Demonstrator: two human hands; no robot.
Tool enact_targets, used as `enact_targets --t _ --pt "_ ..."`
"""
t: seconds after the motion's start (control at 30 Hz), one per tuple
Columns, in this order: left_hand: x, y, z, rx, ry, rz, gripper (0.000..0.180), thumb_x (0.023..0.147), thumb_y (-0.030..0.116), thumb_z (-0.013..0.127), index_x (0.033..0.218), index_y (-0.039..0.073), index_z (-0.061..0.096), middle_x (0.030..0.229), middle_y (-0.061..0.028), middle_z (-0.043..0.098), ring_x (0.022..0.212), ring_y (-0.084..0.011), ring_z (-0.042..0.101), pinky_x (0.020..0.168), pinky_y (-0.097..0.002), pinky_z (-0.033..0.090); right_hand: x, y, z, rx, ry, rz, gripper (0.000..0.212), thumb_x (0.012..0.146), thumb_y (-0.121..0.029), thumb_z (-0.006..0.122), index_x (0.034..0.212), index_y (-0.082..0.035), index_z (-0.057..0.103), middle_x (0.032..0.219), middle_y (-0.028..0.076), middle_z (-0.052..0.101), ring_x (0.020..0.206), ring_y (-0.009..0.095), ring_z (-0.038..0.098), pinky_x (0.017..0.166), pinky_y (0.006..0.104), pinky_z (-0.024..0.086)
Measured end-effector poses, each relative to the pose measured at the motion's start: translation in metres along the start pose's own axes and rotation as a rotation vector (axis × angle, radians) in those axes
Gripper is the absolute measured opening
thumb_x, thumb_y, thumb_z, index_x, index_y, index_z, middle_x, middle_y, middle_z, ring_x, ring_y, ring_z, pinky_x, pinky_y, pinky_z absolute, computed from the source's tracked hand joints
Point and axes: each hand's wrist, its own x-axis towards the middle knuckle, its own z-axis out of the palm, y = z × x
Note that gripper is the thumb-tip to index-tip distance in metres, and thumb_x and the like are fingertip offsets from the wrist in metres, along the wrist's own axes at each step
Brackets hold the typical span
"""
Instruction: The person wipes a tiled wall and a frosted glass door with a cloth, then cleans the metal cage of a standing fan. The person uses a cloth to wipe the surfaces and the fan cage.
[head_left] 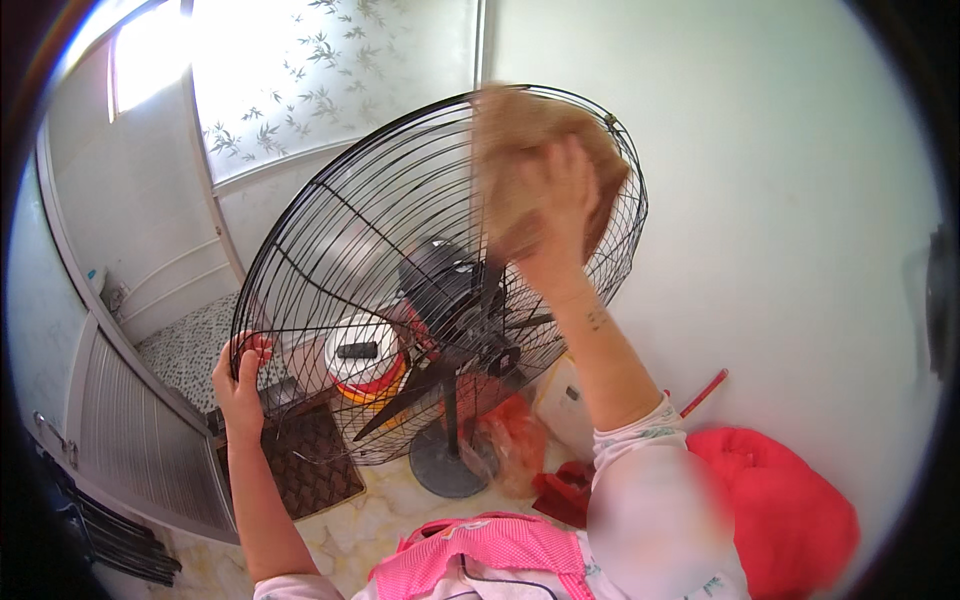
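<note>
Black fan [482, 325] stood on the floor [350, 540], right of the dark mat [312, 482], your left hand [238, 388] hooked round its left rim, your right hand [560, 205] spread flat over a brown cloth [508, 135], upper right.

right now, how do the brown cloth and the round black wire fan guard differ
The brown cloth is opaque; the black wire fan guard is see-through. The cloth is smaller than the guard. The right hand touches the cloth; the left hand grips the guard's rim. Both are handled.
</note>
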Motion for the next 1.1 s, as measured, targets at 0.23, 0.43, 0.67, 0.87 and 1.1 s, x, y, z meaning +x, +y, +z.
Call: enact_targets --t 0.23,0.43,0.67,0.87,1.1 --pt "-0.002 -0.004 0.009 0.059 0.018 0.036 0.046 0.094 0.037 0.058 0.113 -0.005 0.059 0.098 -0.011 0.066 0.09 -0.0166 0.062 0.081 -0.0322 0.049 -0.157 0.199 0.017 0.355 0.407 1.003 0.043 0.092 -0.027 0.056 0.122 0.002 0.044 0.117 0.008 0.049 0.103 0.018 0.048 0.093 0.0318 0.039" --pt "-0.005 0.0 0.01 0.085 0.047 0.047 0.042 0.097 0.034 0.051 0.112 -0.004 0.06 0.097 -0.0113 0.067 0.085 -0.0163 0.062 0.08 -0.0314 0.048 -0.116 0.183 0.009 0.648 0.353 1.086 0.036 0.092 -0.027 0.056 0.113 0.002 0.05 0.099 0.005 0.053 0.092 0.012 0.047 0.08 0.031 0.043" --pt "-0.016 -0.002 -0.004 0.146 0.05 0.069 0.037 0.101 0.025 0.04 0.117 -0.002 0.06 0.099 -0.0105 0.068 0.088 -0.0193 0.065 0.084 -0.0349 0.049 0.02 -0.026 -0.02 0.295 -0.243 -0.196 0.075 0.068 -0.029 0.076 0.136 -0.02 0.046 0.15 0.011 0.029 0.141 0.036 0.019 0.109 0.0643 0.011" --pt "-0.01 -0.002 0.002 0.194 0.077 0.003 0.039 0.102 0.03 0.039 0.115 0.002 0.061 0.099 -0.0081 0.068 0.092 -0.0176 0.064 0.088 -0.0346 0.046 -0.003 -0.04 0.007 0.262 -0.218 -0.412 0.062 0.064 -0.025 0.073 0.123 -0.033 0.058 0.147 0.001 0.038 0.142 0.034 0.022 0.104 0.068 0.019" --pt "-0.014 -0.005 -0.005 0.122 0.086 0.019 0.034 0.099 0.022 0.044 0.115 -0.004 0.058 0.102 -0.0122 0.067 0.089 -0.0182 0.064 0.084 -0.0325 0.048 -0.074 0.109 -0.008 0.076 0.062 0.28 0.07 0.072 -0.012 0.072 0.134 -0.004 0.042 0.139 0.014 0.04 0.131 0.031 0.034 0.108 0.044 0.027"
